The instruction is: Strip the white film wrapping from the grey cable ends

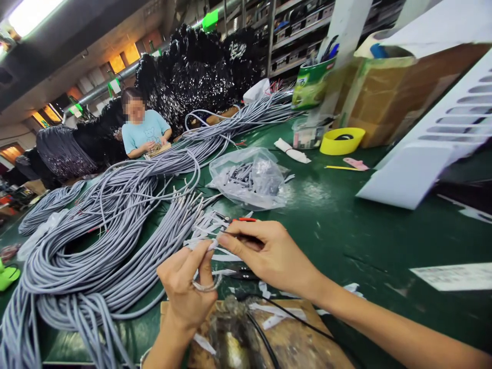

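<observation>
My left hand (188, 289) pinches a thin grey cable (207, 285) that loops below its fingers. My right hand (269, 253) grips the end of the same cable between thumb and forefinger, just above and right of the left hand. A big heap of grey cables (115, 225) lies on the green table (346, 225) to the left of both hands. White paper strips (209, 228) are scattered under the hands, beside a red-handled tool (242, 220).
A clear plastic bag of small parts (249, 179) sits beyond my hands. A yellow bowl (342, 141), a cardboard box (400, 92) and a white slotted panel (442, 133) stand at the right. A co-worker in a light blue shirt (144, 133) sits across the table at the left.
</observation>
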Demonstrator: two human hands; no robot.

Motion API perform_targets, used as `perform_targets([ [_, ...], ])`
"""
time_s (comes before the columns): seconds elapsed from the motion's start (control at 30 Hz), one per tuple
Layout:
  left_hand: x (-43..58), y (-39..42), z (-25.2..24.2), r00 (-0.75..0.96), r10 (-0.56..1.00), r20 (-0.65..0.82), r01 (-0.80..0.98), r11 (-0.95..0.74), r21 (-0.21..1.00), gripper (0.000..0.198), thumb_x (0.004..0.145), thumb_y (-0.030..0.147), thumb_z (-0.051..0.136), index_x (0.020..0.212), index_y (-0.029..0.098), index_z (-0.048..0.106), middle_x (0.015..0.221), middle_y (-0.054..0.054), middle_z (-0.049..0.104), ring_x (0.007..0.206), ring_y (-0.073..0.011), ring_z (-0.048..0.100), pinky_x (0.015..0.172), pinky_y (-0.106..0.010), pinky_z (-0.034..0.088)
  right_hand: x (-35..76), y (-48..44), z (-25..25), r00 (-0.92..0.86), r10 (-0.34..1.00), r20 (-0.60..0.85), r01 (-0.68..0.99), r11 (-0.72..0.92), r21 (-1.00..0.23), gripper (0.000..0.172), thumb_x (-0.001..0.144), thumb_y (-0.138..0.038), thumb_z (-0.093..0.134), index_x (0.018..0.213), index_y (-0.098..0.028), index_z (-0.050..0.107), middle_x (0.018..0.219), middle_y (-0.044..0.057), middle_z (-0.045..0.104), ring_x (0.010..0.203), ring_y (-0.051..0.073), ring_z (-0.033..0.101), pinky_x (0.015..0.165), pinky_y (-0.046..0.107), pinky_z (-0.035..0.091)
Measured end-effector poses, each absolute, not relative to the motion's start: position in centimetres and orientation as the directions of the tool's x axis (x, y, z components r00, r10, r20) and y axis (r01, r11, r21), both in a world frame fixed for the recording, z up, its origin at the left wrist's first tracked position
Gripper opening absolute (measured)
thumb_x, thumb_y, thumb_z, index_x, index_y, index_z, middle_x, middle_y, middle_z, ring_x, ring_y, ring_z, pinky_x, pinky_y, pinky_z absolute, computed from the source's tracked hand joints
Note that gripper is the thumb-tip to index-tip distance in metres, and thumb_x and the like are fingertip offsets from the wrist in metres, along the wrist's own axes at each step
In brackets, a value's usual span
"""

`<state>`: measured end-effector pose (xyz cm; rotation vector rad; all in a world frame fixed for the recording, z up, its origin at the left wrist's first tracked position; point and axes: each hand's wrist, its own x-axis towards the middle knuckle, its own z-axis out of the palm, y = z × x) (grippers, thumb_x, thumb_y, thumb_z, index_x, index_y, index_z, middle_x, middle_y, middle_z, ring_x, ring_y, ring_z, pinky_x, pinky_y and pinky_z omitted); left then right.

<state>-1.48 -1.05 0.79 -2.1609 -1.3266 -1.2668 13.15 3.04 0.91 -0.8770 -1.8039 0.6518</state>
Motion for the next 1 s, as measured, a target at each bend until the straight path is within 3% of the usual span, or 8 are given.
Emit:
perform_targets([
  [0.1, -1.6, -1.1, 0.9, 0.140, 0.593, 0.793, 0.786, -0.554, 0.275, 0.017, 0.082, 0.013, 0.052, 0.087, 0.015, 0.068, 0.061, -0.003, 0.065, 0.048, -0.0100, 0.054, 0.049, -0.020, 0.041, 13.6, 3.2, 1.1, -0.253, 0.784, 0.566, 0.371, 0.619, -0.692, 0.035, 0.085, -0.045, 0.043, 0.072, -0.017, 0.059, 0.045, -0.005, 0.044, 0.039, 0.007, 0.035, 0.042, 0.021, 0.028],
  [0.23, -1.7, -1.1, 1.0, 0.066, 0.635, 0.770, 0.741, -0.548, 0.388, 0.016, 0.080, 0.013, 0.054, 0.087, 0.016, 0.069, 0.063, -0.002, 0.066, 0.048, -0.0098, 0.053, 0.048, -0.020, 0.040, 14.2, 2.8, 1.7, -0.153, 0.468, 0.870, 0.609, 0.738, -0.291, 0.022, 0.089, -0.027, 0.042, 0.075, -0.019, 0.057, 0.056, -0.002, 0.059, 0.050, 0.010, 0.048, 0.055, 0.026, 0.031],
  [0.3, -1.7, -1.1, 1.0, 0.062, 0.651, 0.757, 0.736, -0.542, 0.406, 0.016, 0.080, 0.013, 0.055, 0.087, 0.016, 0.069, 0.063, -0.002, 0.066, 0.049, -0.0097, 0.053, 0.048, -0.020, 0.040, 14.3, 2.5, 1.8, -0.195, 0.320, 0.927, 0.663, 0.740, -0.116, 0.019, 0.088, -0.022, 0.046, 0.072, -0.019, 0.056, 0.058, -0.002, 0.062, 0.054, 0.011, 0.049, 0.060, 0.029, 0.029],
  [0.37, -1.7, -1.1, 0.9, 0.070, 0.652, 0.755, 0.739, -0.542, 0.400, 0.016, 0.080, 0.013, 0.055, 0.088, 0.016, 0.069, 0.064, -0.002, 0.066, 0.049, -0.0095, 0.052, 0.048, -0.020, 0.040, 14.3, 2.3, 1.8, -0.230, 0.270, 0.935, 0.684, 0.728, -0.042, 0.013, 0.085, -0.020, 0.050, 0.074, -0.020, 0.057, 0.059, -0.003, 0.063, 0.055, 0.011, 0.050, 0.064, 0.031, 0.027],
  [0.83, -1.2, -0.8, 0.7, 0.153, 0.569, 0.808, 0.826, -0.523, 0.212, 0.015, 0.082, 0.012, 0.053, 0.087, 0.014, 0.067, 0.061, -0.003, 0.066, 0.047, -0.0101, 0.055, 0.048, -0.020, 0.041, 14.1, 1.6, 1.3, -0.270, 0.242, 0.932, 0.750, 0.660, 0.046, 0.015, 0.081, -0.012, 0.051, 0.071, -0.020, 0.059, 0.055, -0.003, 0.061, 0.055, 0.010, 0.052, 0.059, 0.031, 0.029],
  [1.0, 0.1, -1.1, 0.8, 0.123, 0.637, 0.761, 0.817, -0.500, 0.286, 0.019, 0.083, 0.013, 0.048, 0.075, 0.013, 0.065, 0.057, -0.003, 0.066, 0.045, -0.0105, 0.058, 0.045, -0.019, 0.042, 12.8, 1.6, 0.1, -0.204, 0.327, 0.923, 0.712, 0.696, -0.089, 0.025, 0.089, -0.014, 0.040, 0.073, -0.015, 0.059, 0.057, 0.001, 0.060, 0.050, 0.010, 0.051, 0.050, 0.026, 0.032],
])
